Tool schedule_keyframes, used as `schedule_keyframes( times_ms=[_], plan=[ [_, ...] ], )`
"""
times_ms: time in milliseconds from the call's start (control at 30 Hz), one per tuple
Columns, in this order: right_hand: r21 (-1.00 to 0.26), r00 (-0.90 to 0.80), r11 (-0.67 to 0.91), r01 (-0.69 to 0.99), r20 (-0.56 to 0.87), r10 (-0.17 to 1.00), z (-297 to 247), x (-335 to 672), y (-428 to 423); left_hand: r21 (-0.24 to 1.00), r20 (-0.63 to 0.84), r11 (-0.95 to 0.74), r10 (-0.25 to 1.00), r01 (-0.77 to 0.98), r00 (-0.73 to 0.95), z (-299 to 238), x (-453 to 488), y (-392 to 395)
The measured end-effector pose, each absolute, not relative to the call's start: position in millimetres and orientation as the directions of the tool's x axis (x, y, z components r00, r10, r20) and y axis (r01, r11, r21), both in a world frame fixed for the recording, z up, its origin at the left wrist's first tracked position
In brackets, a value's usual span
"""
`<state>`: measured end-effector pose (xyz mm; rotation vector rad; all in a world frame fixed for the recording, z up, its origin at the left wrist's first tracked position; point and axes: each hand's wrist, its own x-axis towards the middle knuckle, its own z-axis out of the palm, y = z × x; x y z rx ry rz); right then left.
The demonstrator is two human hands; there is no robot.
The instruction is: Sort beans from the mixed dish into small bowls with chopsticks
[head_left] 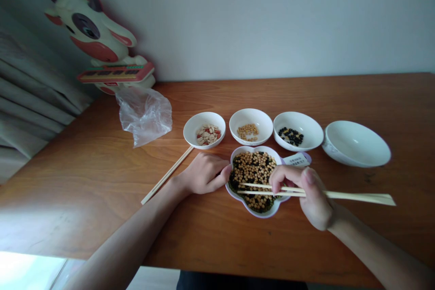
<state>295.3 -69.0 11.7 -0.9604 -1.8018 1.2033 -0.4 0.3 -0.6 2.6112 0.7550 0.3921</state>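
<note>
A flower-shaped white dish full of mixed yellow and black beans sits near the table's front. My left hand rests curled against the dish's left rim, thumb touching it. My right hand is closed on a pair of wooden chopsticks, whose tips lie over the beans. Behind the dish stand three small white bowls: one with pale seeds and red bits, one with yellow beans, one with black beans.
A larger empty white bowl stands at the right. A single chopstick lies left of my left hand. A crumpled clear plastic bag and a cow-shaped toy sit at the back left by the wall.
</note>
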Motion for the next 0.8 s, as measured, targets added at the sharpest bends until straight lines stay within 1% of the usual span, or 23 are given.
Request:
schedule_keyframes(
  times_ms=[367, 567, 700, 800],
  plan=[
    [-0.943, -0.435, 0.284, 0.175, 0.185, 0.881, 11.2, 296.0, -69.6, 0.430, 0.146, -0.775, 0.565, 0.462, 0.812, -1.1, -0.5, 0.4],
    [-0.946, -0.423, 0.294, 0.135, 0.213, 0.881, 10.3, 296.0, -68.4, 0.433, 0.145, -0.778, 0.559, 0.456, 0.816, -2.0, -1.5, 0.3],
    [-0.935, -0.360, 0.349, 0.067, 0.304, 0.882, 21.3, 299.2, -65.9, 0.434, 0.154, -0.780, 0.558, 0.452, 0.815, -1.8, -1.3, 0.1],
    [-0.899, -0.232, 0.438, 0.020, 0.422, 0.876, 33.9, 311.7, -59.6, 0.434, 0.157, -0.780, 0.559, 0.451, 0.814, -1.1, -0.7, 0.3]
  ],
)
